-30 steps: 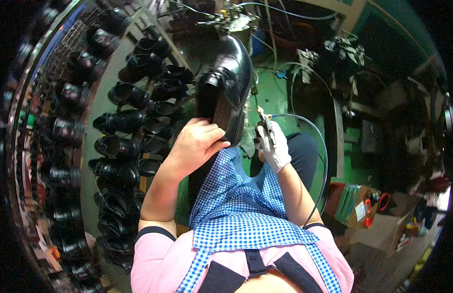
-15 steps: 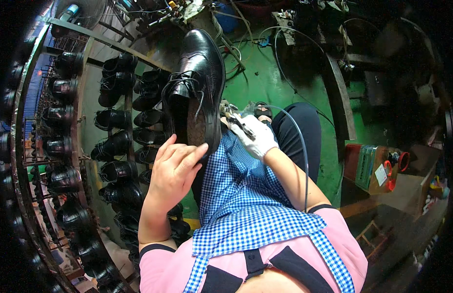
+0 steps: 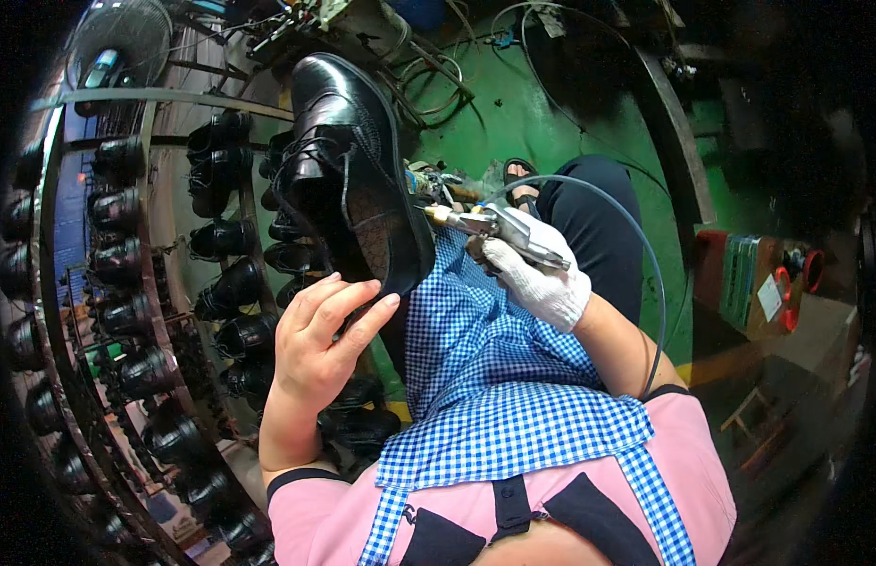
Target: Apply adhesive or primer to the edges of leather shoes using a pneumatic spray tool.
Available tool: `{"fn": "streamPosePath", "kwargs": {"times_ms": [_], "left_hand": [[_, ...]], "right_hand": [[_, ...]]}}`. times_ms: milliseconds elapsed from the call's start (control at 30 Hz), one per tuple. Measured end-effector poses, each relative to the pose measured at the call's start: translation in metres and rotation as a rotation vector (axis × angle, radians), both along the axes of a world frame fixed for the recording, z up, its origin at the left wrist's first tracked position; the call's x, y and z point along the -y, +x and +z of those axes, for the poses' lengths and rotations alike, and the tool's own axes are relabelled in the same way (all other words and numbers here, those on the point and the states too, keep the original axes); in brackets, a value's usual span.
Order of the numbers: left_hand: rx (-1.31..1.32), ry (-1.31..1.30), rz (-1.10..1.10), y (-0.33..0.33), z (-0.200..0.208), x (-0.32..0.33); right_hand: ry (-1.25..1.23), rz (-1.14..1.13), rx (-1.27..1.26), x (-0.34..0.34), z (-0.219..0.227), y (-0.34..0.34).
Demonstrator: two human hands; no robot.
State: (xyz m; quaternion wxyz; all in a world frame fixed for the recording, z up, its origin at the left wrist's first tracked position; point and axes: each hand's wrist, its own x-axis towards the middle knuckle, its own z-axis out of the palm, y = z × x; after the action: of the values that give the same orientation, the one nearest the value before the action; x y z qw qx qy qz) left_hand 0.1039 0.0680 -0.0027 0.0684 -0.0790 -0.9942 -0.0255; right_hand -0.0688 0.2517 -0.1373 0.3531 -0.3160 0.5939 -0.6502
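A glossy black lace-up shoe (image 3: 358, 170) points its toe away from me, its opening facing up. My bare left hand (image 3: 329, 325) grips its heel end, fingers and thumb at the back edge; what lies under the shoe is hidden. In a white glove, my right hand (image 3: 542, 278) is closed around a metal spray gun (image 3: 504, 229) with a brass-coloured nozzle. That nozzle points at the shoe's right side, close to the sole edge. A grey-blue hose (image 3: 636, 226) curves from the gun back over my right forearm.
Racks with several black shoes (image 3: 221, 241) stand at my left, with a fan (image 3: 117, 47) at their far end. Cables (image 3: 438, 85) lie on the green floor (image 3: 579, 123) ahead. To the right is a wooden box (image 3: 749, 283) with red-handled scissors (image 3: 787, 297).
My right hand has lifted the spray gun, and its nozzle now points at the shoe's side. The view has shifted slightly. My left hand stays at the heel.
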Motion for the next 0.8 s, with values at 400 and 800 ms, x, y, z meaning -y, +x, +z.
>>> {"fn": "streamPosePath", "kwargs": {"times_ms": [400, 800], "left_hand": [[-0.053, -0.051, 0.034, -0.003, -0.003, -0.008], [-0.027, -0.108, -0.001, -0.018, 0.005, -0.011]], "right_hand": [[0.019, -0.016, -0.291, 0.012, -0.002, -0.002], [0.029, -0.064, -0.244, -0.002, 0.009, 0.005]]}}
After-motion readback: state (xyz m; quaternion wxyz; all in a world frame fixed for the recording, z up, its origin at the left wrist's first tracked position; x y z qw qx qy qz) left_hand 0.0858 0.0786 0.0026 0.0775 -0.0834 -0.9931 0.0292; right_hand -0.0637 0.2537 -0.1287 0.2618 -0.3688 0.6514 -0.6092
